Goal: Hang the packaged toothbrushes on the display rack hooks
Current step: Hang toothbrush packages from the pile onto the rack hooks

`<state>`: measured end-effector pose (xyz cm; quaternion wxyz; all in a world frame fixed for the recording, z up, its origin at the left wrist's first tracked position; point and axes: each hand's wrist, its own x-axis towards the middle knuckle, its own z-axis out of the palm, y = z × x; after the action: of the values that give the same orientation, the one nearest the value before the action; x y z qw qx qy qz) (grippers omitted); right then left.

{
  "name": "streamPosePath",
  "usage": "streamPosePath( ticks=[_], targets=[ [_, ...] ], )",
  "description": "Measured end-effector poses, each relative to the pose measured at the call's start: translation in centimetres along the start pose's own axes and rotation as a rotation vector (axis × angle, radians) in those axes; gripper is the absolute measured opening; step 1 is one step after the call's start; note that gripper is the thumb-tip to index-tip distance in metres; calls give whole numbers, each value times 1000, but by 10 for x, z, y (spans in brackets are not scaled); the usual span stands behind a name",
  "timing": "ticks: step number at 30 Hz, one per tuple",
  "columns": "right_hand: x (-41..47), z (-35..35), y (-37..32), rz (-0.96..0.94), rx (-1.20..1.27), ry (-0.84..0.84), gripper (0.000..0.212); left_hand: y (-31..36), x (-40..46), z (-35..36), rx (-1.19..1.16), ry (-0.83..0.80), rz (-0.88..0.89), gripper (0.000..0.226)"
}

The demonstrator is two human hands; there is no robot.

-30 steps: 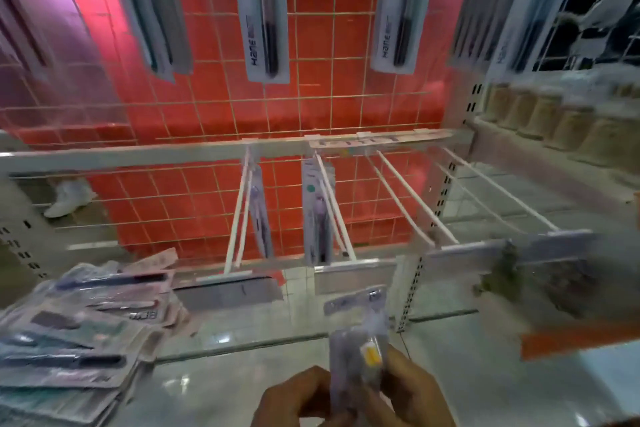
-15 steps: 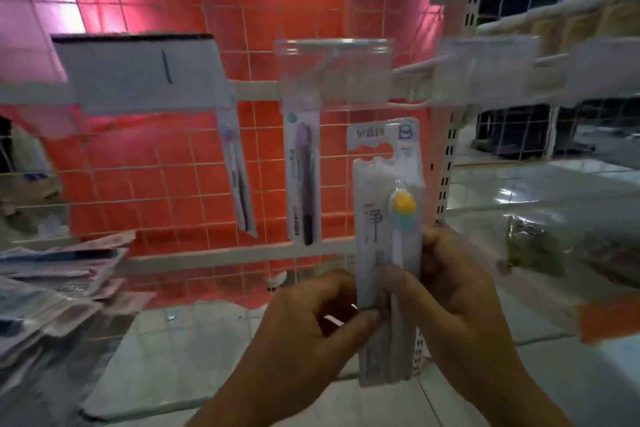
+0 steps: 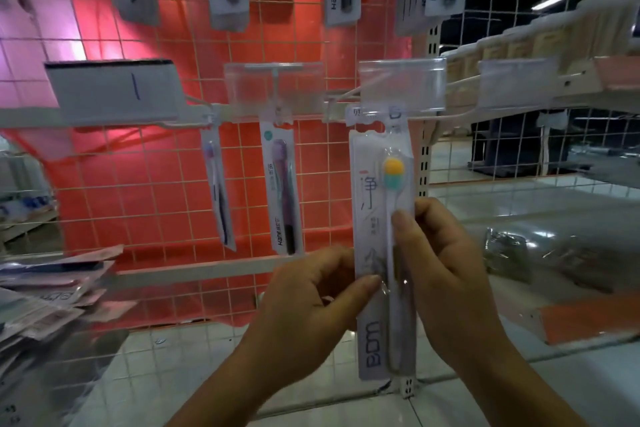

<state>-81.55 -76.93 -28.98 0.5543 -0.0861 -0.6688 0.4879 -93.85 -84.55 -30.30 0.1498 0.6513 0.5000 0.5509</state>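
Left hand point(image 3: 308, 305): fingers curled, thumb pinching the left edge of the white-carded clear blister-packed toothbrush point(image 3: 382, 253). Right hand point(image 3: 440, 274): thumb pressed on its front, gripping the right edge. Pack upright, its top at the clear plastic label holder point(image 3: 401, 85) of a white wire hook.

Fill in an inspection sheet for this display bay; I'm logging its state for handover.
Surface: red-backed wire grid rack, pale crossbar.
Job's things: held toothbrush pack, its top at a hook's clear tag holder; two packs hang on hooks further left.
Clutter: loose pack pile, lower left.
Grippers: left hand and right hand both pinch the held pack.
Cables: nothing seen.
Surroundings: tiled floor, shelf at right.
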Motion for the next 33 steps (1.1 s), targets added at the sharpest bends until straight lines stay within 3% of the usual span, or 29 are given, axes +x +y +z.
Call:
streamPosePath(
  ticks=[5,10,14,18,25,33],
  targets=[
    [6,-2,-3,-45,-14,28,28,1,9,4,5,12,35,20],
    [15,-11,0,25,-5,35,36,1,18,11,27,13,10,18],
    [23,-16,6,85,-40,2,26,-3,24,14,41,44,-52,26],
    [26,-17,10,89,-71,-17,20,-12,28,15,85,50,-100,10],
    [29,-15,9,-14,-67,65,11,-5,37,15,74,43,-98,14],
    [40,-14,6,45,-96,31,17,-4,42,14,18,69,-139,13]
  ],
)
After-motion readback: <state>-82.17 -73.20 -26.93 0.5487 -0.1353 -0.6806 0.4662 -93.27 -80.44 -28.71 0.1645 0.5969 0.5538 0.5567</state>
